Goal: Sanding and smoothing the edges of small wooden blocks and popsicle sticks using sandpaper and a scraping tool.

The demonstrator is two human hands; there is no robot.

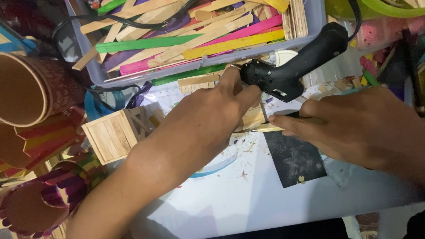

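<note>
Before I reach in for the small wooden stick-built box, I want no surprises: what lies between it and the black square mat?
In the head view, the person's left forearm crosses between the wooden box and the black mat.

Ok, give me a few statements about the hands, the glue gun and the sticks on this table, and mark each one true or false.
1. The left hand rests at the nose of the black glue gun. True.
2. The tray holds only plain wooden sticks. False: pink, yellow, green and purple ones lie among them.
3. A small wooden crate sits left of the left forearm. True.
4. The right hand is lifted clear of the table. False: its fingers press down by the dark mat.
</note>
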